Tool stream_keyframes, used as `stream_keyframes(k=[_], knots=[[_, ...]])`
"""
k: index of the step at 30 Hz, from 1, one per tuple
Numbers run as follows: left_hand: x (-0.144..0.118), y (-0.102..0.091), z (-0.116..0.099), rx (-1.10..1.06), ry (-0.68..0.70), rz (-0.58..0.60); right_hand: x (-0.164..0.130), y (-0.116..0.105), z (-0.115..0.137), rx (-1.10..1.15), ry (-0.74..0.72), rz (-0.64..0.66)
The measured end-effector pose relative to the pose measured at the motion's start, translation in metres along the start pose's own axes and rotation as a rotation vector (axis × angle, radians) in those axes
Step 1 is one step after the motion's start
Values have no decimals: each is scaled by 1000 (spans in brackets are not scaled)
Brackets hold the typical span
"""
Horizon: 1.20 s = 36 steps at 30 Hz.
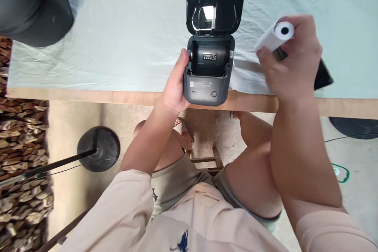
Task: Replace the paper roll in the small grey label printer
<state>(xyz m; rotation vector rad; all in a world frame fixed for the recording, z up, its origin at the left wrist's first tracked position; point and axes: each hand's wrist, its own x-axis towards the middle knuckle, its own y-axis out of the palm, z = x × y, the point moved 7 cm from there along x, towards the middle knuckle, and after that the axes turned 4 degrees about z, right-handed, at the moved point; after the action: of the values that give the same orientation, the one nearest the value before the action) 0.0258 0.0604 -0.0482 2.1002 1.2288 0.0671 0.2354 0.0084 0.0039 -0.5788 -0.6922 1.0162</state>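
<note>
My left hand (176,82) grips the left side of a small dark grey label printer (203,93) at the table's front edge. Its lid (214,12) is flipped up and back, and the paper bay inside holds no roll, only a small printed sticker. To the right of the printer, my right hand (295,57) is closed around a white paper roll (270,39). One end of the roll, with its dark core hole, faces me. Partly behind my right hand lies a flat black object with a glossy top (324,75); its kind is hidden.
A pale cloth (132,27) covers the table, with a bare wooden front edge (88,95). A large black object (32,8) stands at the back left. Below are a round black stand base (103,141), stacked firewood (23,157) and a cable on the floor.
</note>
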Motion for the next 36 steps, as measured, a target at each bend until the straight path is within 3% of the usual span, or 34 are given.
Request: stream_keyframes(k=[4, 8, 10, 13, 19, 27, 31, 33, 36], knots=[[1, 7, 0, -27, 7, 99, -6, 7, -2, -300, 72, 91], [1, 12, -2, -56, 6, 180, -19, 6, 36, -332, -250, -57], [1, 15, -3, -78, -8, 215, -23, 19, 49, -367, -312, 40], [1, 16, -4, -59, -13, 222, -19, 40, 51, -384, -233, 242], [1, 13, -7, 4, 21, 168, -7, 51, 50, -334, -236, 283], [2, 11, -7, -129, 18, 200, -11, 42, 54, -360, -306, 170], [3, 7, -6, -189, 30, 198, -13, 10, 56, -378, -290, -110], [4, 6, -4, -187, 27, 165, -15, -3, 56, -303, -292, -180], [4, 6, -2, -120, 35, 81, -16, -6, 54, -57, -352, -152]])
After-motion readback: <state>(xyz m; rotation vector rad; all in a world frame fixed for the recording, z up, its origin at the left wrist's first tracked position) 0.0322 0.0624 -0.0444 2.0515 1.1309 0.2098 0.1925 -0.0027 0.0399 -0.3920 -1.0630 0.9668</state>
